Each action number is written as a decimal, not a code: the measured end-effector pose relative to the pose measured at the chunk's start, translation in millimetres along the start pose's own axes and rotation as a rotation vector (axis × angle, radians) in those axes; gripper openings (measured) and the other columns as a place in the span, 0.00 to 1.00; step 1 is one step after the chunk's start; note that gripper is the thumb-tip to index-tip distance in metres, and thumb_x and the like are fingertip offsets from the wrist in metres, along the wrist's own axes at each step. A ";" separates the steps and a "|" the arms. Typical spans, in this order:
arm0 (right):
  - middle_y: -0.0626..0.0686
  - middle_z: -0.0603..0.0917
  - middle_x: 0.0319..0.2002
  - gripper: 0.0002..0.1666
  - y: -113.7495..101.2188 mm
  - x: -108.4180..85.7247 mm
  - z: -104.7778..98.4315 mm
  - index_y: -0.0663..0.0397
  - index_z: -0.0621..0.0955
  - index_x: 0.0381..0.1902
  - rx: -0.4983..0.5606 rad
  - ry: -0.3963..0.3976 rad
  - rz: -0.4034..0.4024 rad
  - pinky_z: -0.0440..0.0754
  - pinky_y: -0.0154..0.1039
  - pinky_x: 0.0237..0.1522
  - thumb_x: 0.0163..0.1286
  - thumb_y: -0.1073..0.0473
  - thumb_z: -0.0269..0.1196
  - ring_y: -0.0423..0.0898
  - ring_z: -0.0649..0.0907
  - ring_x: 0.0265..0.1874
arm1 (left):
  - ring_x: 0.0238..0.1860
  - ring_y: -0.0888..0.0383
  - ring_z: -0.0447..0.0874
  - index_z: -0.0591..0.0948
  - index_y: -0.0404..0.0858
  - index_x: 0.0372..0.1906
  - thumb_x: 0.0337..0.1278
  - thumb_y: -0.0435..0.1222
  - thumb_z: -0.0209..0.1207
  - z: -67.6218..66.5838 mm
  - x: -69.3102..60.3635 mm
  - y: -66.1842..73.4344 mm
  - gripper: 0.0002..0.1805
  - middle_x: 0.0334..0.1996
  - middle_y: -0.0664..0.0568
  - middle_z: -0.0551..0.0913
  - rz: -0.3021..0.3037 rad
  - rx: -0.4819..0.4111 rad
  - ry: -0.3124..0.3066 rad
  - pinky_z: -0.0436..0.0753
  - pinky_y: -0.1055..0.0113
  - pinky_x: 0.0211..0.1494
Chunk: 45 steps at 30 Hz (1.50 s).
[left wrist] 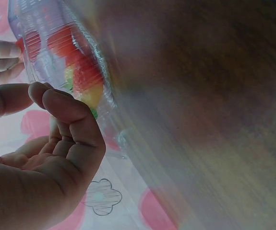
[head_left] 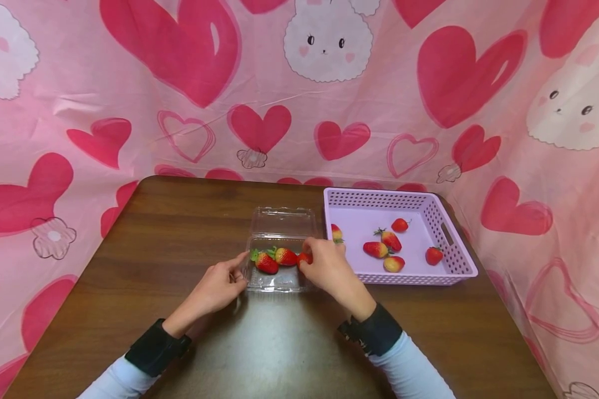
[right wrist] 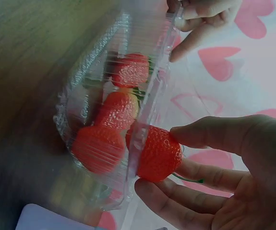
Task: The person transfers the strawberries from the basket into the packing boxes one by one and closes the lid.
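Note:
A clear plastic clamshell box stands on the table with its lid folded back. Two red strawberries, one at the left and one beside it, lie inside; the right wrist view shows another red strawberry through the wall. My left hand pinches the box's left edge between thumb and finger, its other fingers curled. At the right end, my right hand grips a strawberry with a green stem between thumb and fingers, at the box's rim. In the head view that hand partly hides it.
A lilac perforated basket stands right of the box, close to my right hand. Several strawberries, some red and some yellowish, lie in it, including one near the front. The brown wooden table backs onto a pink heart-patterned cloth.

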State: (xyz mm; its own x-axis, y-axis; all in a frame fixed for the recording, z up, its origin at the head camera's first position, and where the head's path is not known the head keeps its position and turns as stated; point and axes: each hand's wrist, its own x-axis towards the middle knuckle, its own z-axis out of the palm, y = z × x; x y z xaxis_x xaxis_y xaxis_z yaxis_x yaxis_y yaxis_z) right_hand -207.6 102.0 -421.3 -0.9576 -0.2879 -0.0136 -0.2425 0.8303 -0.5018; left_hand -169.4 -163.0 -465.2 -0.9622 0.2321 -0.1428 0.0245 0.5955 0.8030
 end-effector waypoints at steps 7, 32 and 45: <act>0.48 0.86 0.30 0.15 1.7 -1.6 5.9 0.57 0.86 0.46 -0.048 0.006 -0.031 0.67 0.64 0.54 0.63 0.59 0.76 0.49 0.85 0.35 | 0.23 0.54 0.73 0.68 0.32 0.78 0.65 0.28 0.61 0.1 0.5 -0.2 0.37 0.26 0.50 0.76 0.004 0.003 0.002 0.73 0.65 0.26; 0.48 0.82 0.29 0.16 -1.4 -2.5 11.9 0.56 0.86 0.45 -0.144 -0.069 -0.078 0.61 0.73 0.60 0.59 0.61 0.76 0.50 0.82 0.37 | 0.23 0.54 0.72 0.68 0.31 0.78 0.64 0.28 0.60 0.2 -1.2 0.3 0.37 0.26 0.50 0.77 0.004 0.009 0.002 0.72 0.65 0.26; 0.44 0.75 0.21 0.11 -0.7 -6.0 16.6 0.52 0.83 0.34 -0.201 -0.061 -0.117 0.59 0.73 0.58 0.57 0.61 0.76 0.48 0.80 0.34 | 0.22 0.54 0.72 0.68 0.32 0.78 0.64 0.28 0.60 -0.2 -1.0 1.1 0.37 0.26 0.50 0.76 0.009 0.009 0.005 0.72 0.65 0.25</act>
State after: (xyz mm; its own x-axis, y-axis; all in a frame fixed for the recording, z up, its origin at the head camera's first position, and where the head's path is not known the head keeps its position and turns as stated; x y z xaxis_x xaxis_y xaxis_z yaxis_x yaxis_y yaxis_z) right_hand -199.1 95.2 -435.2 -0.9115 -0.4109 -0.0207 -0.3831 0.8661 -0.3211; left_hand -168.5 -162.7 -464.1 -0.9633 0.2333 -0.1329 0.0350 0.6001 0.7992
